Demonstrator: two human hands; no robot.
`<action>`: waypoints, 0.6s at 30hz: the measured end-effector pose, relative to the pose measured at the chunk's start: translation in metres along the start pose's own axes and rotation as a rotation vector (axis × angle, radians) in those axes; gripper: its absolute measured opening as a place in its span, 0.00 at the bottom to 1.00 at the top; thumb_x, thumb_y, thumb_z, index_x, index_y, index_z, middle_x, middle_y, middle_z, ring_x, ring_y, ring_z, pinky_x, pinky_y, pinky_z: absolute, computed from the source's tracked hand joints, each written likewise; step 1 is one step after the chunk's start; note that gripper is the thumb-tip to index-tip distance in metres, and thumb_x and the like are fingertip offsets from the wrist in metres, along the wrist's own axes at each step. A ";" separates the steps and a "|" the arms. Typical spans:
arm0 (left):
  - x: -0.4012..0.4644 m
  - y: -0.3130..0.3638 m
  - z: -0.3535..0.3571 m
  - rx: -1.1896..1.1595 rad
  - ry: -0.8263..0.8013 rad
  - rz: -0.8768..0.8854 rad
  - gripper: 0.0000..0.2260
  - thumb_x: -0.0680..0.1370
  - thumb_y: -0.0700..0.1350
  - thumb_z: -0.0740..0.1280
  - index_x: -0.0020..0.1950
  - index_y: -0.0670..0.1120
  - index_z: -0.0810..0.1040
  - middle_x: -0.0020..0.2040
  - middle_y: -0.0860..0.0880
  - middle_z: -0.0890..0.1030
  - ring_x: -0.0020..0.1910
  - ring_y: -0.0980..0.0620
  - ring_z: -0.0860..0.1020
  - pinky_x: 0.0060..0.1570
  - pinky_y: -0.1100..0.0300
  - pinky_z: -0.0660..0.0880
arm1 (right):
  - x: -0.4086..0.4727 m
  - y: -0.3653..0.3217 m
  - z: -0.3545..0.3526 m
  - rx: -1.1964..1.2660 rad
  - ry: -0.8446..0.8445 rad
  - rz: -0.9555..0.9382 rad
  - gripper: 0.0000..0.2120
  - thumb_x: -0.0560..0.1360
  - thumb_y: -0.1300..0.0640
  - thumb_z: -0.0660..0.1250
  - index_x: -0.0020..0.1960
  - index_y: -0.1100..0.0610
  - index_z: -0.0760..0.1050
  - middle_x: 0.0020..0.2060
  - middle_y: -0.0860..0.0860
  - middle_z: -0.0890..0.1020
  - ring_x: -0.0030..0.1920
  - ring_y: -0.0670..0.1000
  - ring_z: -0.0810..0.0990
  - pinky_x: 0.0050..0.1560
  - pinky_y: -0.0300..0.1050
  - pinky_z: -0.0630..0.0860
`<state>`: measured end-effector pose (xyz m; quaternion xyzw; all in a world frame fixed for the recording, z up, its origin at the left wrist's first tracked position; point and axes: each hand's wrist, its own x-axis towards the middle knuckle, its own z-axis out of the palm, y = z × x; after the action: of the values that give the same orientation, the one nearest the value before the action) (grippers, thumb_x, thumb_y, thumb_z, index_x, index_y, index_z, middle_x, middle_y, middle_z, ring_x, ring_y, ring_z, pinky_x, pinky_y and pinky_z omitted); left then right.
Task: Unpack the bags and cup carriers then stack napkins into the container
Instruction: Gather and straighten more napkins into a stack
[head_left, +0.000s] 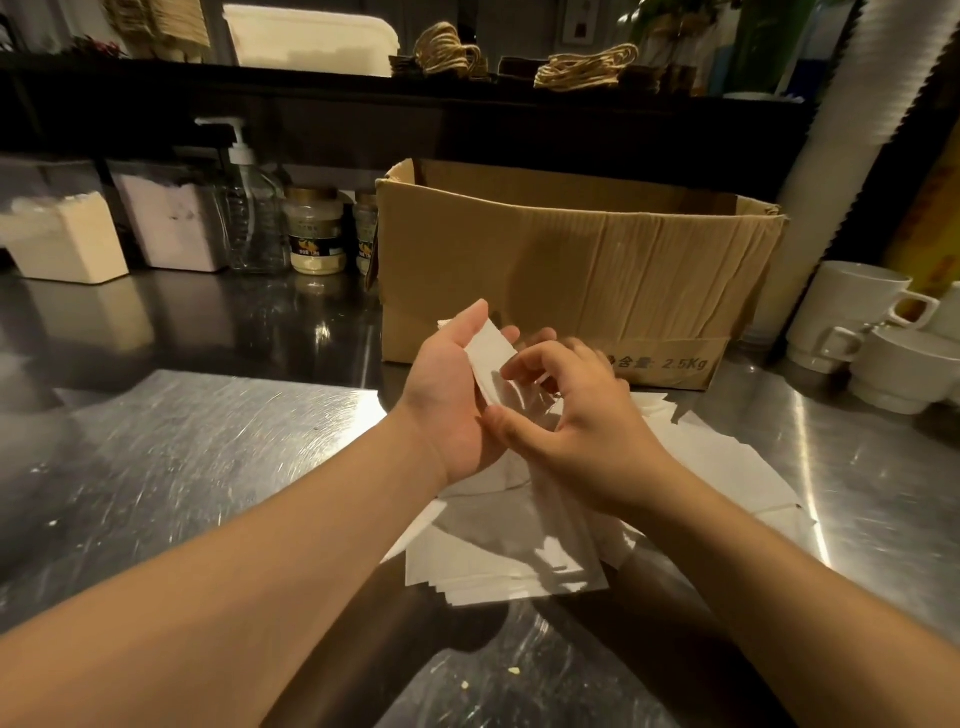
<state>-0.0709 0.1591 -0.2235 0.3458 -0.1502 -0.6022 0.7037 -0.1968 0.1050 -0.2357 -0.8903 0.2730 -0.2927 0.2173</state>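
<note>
A small stack of white napkins (488, 358) stands on edge between my two hands, just in front of the cardboard box (571, 260). My left hand (447, 395) holds it from the left, palm up, thumb over its top edge. My right hand (576, 415) grips it from the right with curled fingers and thumb. Below my hands a loose pile of white napkins (727, 467) lies spread on the steel counter (208, 441), partly under a clear plastic wrapper (519, 540).
Behind the counter stand a pump bottle (249, 208), jars (314, 234) and powder containers (67, 239). White mugs (872, 332) are stacked at the right. Twine-handled bags (582, 67) and a white lidded container (311, 39) sit on the dark shelf above.
</note>
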 end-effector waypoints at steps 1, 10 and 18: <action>0.000 0.000 0.000 0.003 0.002 0.004 0.24 0.82 0.62 0.61 0.71 0.47 0.73 0.64 0.41 0.82 0.54 0.41 0.84 0.51 0.46 0.83 | 0.001 0.002 0.000 -0.023 0.002 -0.004 0.14 0.75 0.38 0.70 0.57 0.40 0.71 0.54 0.39 0.72 0.59 0.46 0.70 0.66 0.58 0.69; 0.007 0.017 -0.010 -0.085 0.100 0.105 0.29 0.81 0.65 0.60 0.69 0.42 0.72 0.59 0.39 0.84 0.58 0.36 0.83 0.62 0.43 0.77 | 0.000 0.002 -0.025 -0.004 -0.310 -0.074 0.11 0.71 0.38 0.70 0.47 0.44 0.79 0.43 0.41 0.80 0.46 0.42 0.78 0.46 0.45 0.80; 0.010 0.021 -0.014 -0.099 0.102 0.113 0.29 0.80 0.66 0.59 0.67 0.43 0.73 0.60 0.40 0.84 0.61 0.39 0.81 0.66 0.44 0.74 | -0.003 -0.003 -0.018 -0.198 -0.668 -0.074 0.24 0.69 0.36 0.75 0.63 0.41 0.79 0.52 0.35 0.77 0.54 0.39 0.73 0.53 0.39 0.72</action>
<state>-0.0443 0.1542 -0.2216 0.3318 -0.1035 -0.5497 0.7596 -0.2094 0.1045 -0.2217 -0.9630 0.1813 0.0351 0.1963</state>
